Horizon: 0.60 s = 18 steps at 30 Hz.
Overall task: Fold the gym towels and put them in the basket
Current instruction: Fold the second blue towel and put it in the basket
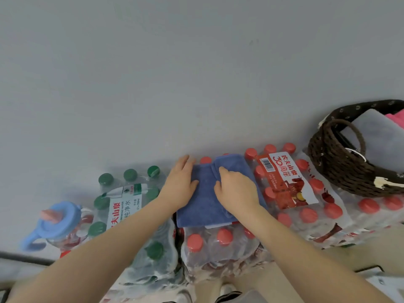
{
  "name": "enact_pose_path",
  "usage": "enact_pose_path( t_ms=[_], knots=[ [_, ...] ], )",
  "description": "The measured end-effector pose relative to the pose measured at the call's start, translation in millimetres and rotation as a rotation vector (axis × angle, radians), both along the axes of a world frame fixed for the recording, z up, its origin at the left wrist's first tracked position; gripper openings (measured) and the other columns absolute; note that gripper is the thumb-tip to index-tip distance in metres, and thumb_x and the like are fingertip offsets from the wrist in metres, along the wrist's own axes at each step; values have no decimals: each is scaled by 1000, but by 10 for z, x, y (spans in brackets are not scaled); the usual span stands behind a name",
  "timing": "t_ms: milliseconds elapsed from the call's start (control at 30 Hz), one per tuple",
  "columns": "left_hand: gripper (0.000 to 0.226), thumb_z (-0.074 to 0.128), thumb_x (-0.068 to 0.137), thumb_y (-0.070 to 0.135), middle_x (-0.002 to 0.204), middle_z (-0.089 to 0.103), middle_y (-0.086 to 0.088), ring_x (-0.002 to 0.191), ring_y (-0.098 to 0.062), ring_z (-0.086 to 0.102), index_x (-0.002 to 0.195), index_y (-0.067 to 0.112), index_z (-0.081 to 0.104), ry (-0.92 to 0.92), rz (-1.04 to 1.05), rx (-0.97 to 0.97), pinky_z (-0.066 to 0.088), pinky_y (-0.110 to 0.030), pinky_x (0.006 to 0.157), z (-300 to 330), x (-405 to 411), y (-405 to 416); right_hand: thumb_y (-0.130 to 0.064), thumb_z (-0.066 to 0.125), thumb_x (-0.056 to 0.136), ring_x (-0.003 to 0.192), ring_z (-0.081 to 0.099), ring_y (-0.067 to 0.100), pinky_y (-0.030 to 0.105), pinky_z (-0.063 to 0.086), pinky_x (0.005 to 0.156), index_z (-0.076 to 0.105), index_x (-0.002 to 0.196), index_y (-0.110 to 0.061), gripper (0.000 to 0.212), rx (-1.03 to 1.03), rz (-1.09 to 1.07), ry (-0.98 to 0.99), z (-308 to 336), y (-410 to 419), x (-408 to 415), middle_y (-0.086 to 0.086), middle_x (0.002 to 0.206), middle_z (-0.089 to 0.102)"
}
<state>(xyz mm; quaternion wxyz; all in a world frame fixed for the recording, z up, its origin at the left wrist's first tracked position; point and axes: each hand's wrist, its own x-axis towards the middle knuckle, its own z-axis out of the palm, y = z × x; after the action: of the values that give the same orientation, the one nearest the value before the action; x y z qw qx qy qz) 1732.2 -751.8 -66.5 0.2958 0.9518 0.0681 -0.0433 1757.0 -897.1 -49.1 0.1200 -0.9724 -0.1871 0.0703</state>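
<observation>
A folded blue towel (205, 200) lies on top of packs of red-capped water bottles (306, 206). My left hand (180, 182) rests flat on the towel's left edge with fingers spread. My right hand (237, 189) presses down on the towel's right half, fingers pointing towards the wall. A dark brown woven basket (341, 169) stands tilted at the right on the bottle packs. Inside it lie a folded grey towel (380, 138) and a pink towel (396, 118).
A pack of green-capped bottles (129, 193) sits to the left of the towel. Further left stands a clear jug with a blue lid and handle (59, 221). A plain grey wall (196, 73) rises directly behind the packs.
</observation>
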Motion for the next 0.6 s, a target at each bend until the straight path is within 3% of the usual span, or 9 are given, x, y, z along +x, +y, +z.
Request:
enact_pose_path(
  t_ms=[67,100,167,200,300,433,533,600],
  knots=[
    [69,53,91,14,155,9,-13,144,-24,11,145,3,12,9,95,-33,13,-27,113,-11,-50,6,-32,40,95,110,50,29,33,36,71,54,115,-11,32,-10,0,-17,-24,26,4,10,112,60],
    [72,55,89,16,154,13,-15,142,-26,17,145,1,11,26,150,-90,18,-27,111,-20,-66,4,-38,38,96,121,41,29,36,35,87,49,125,-13,40,-44,20,-3,-71,33,-5,9,126,52],
    [67,59,87,17,144,32,-17,131,-29,36,140,0,21,84,265,-245,32,-29,101,-37,-83,17,-46,29,97,142,13,28,40,15,113,21,146,-14,59,-111,65,11,-179,48,-57,9,154,20],
    [62,60,87,19,138,41,-16,124,-29,44,136,0,29,125,313,-316,38,-30,94,-39,-86,38,-48,24,97,145,1,25,41,3,116,8,149,-13,64,-120,74,13,-220,56,-67,6,158,5],
    [38,62,86,21,117,61,-18,98,-28,60,115,-1,53,211,375,-477,48,-33,77,-44,-101,139,-50,17,97,146,-9,18,39,-8,116,-5,148,-11,68,-124,70,36,-278,62,-24,3,158,-6],
    [23,58,89,18,105,66,-23,83,-30,62,101,-2,59,295,370,-615,54,-44,76,-31,-167,193,-50,14,97,146,-9,17,38,-5,117,-6,149,-14,66,-149,100,48,-266,48,-2,1,158,-8],
    [17,47,94,11,96,62,-18,70,-21,59,105,0,53,228,345,-683,54,-29,53,14,-160,188,-50,1,91,146,-7,16,36,1,117,-6,148,-15,68,-203,144,9,-248,-30,5,1,158,-8],
    [10,42,95,7,93,59,-14,69,-17,57,102,3,49,153,331,-781,51,-24,49,41,-152,176,-53,-15,75,146,-5,16,35,2,117,-6,149,-15,83,-221,142,-12,-256,-50,-1,1,158,-7]
  ],
)
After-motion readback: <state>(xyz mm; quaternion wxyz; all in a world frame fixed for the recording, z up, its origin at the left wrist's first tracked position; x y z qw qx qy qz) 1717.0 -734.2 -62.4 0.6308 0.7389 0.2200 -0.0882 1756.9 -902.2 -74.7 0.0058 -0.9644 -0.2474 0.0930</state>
